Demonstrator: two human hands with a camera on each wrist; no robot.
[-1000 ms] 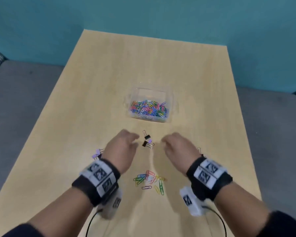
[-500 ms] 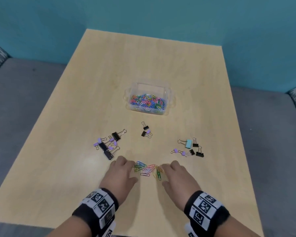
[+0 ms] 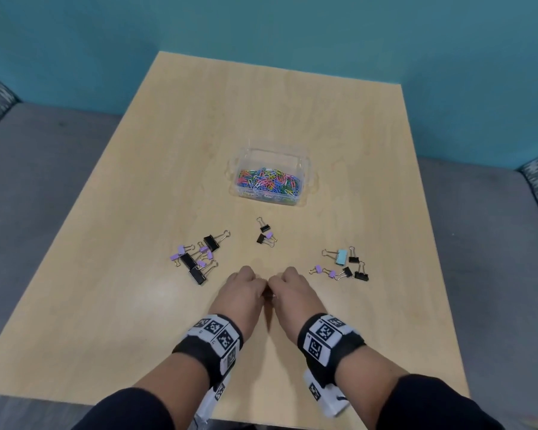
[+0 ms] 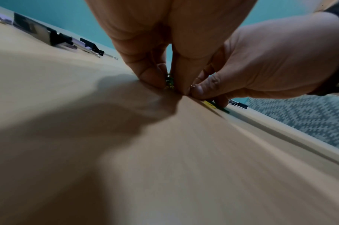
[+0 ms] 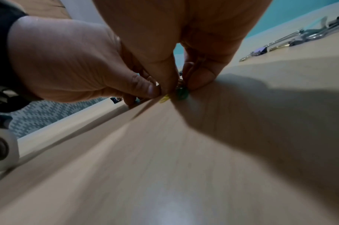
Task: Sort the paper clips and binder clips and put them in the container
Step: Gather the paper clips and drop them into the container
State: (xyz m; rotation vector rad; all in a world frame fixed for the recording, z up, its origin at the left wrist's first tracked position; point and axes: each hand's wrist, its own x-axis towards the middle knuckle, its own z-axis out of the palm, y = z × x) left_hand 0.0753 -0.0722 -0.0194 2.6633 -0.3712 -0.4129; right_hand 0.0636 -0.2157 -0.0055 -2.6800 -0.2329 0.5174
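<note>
My two hands meet knuckle to knuckle near the table's front middle, left hand [image 3: 246, 288] and right hand [image 3: 289, 288], both curled down over the loose paper clips [image 4: 169, 80]. In the left wrist view my left hand [image 4: 168, 83] pinches green clips against the wood. In the right wrist view my right hand [image 5: 181, 87] pinches a green clip [image 5: 182, 92], with a yellow clip [image 5: 163, 99] beside it. From the head view the pile is hidden under my hands. The clear container [image 3: 305, 169], holding several coloured paper clips, stands further back at the centre.
Binder clips lie in three groups on the wooden table [image 3: 137, 321]: a black and purple cluster [image 3: 196, 259] at left, a small group [image 3: 266, 234] in the middle, and black, purple and light blue ones [image 3: 342, 265] at right. Grey floor surrounds the table.
My hands drew back from the middle binder clips to the paper clip pile, then closed in from both sides until they met and covered it.
</note>
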